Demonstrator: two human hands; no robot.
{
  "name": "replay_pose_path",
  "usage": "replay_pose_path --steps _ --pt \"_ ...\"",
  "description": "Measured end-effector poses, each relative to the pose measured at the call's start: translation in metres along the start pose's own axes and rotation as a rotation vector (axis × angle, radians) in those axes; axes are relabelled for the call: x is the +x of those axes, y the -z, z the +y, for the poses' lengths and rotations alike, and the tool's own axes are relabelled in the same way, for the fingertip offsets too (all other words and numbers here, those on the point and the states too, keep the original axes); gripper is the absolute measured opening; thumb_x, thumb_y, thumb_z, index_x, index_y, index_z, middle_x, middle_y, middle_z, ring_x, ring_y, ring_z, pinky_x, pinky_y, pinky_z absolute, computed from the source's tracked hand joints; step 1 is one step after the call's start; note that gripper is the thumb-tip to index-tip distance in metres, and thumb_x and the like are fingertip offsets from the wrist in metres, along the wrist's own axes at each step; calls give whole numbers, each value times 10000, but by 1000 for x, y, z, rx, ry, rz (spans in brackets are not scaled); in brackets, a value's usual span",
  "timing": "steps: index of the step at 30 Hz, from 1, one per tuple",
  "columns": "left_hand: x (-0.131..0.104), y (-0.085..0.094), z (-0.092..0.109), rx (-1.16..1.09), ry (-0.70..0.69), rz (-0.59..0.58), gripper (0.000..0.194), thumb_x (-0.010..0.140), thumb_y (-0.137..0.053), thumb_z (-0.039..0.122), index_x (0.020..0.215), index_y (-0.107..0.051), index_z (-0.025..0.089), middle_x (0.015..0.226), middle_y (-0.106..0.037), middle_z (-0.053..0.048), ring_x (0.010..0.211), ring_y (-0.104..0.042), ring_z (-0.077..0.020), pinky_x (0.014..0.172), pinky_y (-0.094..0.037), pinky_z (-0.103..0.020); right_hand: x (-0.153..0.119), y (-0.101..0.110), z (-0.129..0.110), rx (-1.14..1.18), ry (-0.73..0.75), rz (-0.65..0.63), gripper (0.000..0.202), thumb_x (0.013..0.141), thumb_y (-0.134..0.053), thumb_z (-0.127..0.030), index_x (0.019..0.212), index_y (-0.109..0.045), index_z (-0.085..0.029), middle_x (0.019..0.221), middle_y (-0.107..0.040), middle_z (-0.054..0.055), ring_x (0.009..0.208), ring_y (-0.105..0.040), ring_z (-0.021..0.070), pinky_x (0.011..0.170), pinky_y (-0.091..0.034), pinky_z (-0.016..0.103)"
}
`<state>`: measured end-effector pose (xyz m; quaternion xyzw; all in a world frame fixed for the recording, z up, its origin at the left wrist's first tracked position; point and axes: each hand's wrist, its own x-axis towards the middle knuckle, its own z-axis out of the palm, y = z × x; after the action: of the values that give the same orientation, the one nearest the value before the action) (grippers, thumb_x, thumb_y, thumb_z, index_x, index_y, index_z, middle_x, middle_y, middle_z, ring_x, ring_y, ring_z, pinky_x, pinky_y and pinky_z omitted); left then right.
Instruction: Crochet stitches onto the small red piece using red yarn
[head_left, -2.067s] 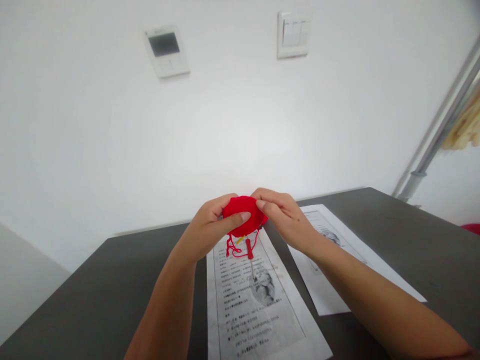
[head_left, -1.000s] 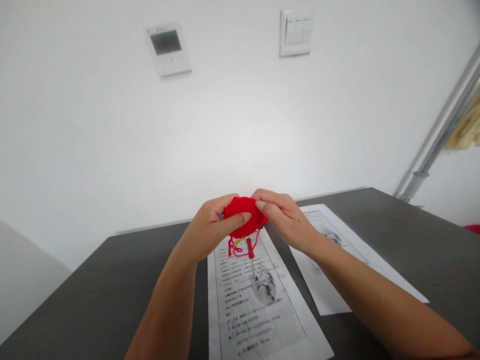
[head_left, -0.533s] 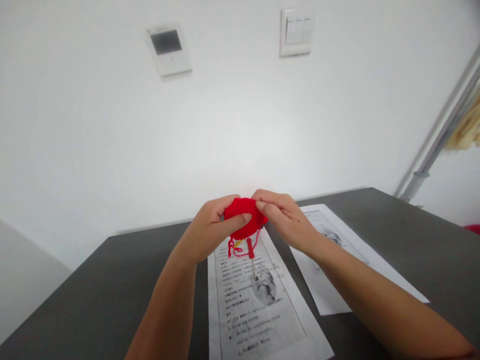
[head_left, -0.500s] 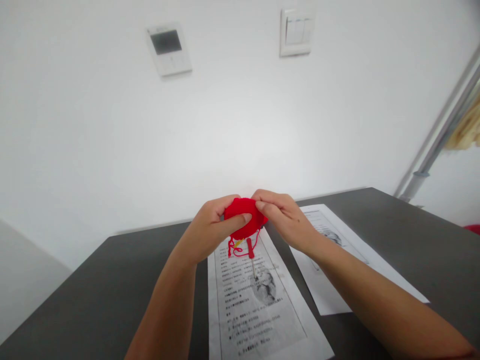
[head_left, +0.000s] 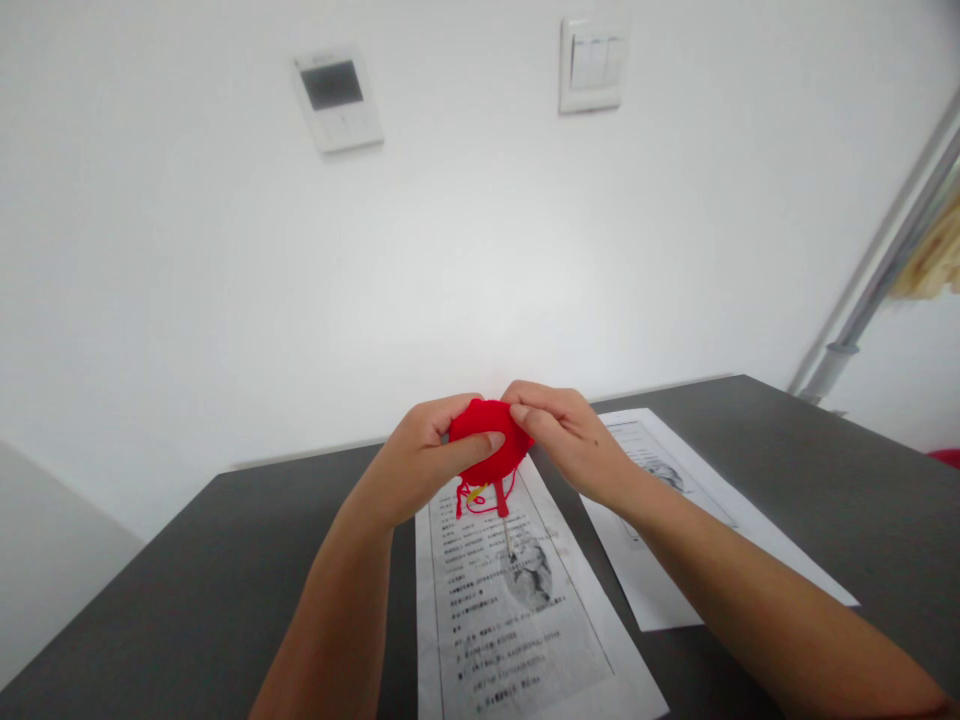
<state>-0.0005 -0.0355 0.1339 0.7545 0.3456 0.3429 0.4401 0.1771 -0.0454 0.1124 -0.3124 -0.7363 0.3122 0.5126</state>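
A rounded red knitted piece [head_left: 487,468] is held up between both hands over a printed sheet [head_left: 525,640]. My left hand [head_left: 431,450] grips its left side, the thumb lying across the face. At its upper right edge, my right hand [head_left: 566,430] pinches it between thumb and fingers. Below the piece lies a tool with a red handle [head_left: 502,500] and a thin metal shaft pointing toward me. Loose red yarn [head_left: 480,512] curls beside the handle, with a small yellow item [head_left: 477,492] near it. The fingertips behind the piece are hidden.
A second printed sheet [head_left: 660,590] lies partly under my right forearm on the dark table [head_left: 202,600]. Behind the table stands a white wall with a panel [head_left: 341,100] and a switch [head_left: 592,65]. A grey pipe [head_left: 892,270] runs at the right.
The red piece has tilted or shifted slightly downward and now covers more of the tool's handle. Both hands keep nearly the same place and grip.
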Motion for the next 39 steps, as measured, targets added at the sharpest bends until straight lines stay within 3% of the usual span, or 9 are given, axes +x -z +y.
replay_pose_path --steps 39 --pt "0 1 -1 -24 66 -27 190 756 -666 331 769 -622 146 686 -593 2 627 -526 -129 586 -426 -249 -1 -1 0 -4 5 -15 201 847 -412 -197 660 -484 -189 612 -440 -40 566 -400 101 532 -301 236"
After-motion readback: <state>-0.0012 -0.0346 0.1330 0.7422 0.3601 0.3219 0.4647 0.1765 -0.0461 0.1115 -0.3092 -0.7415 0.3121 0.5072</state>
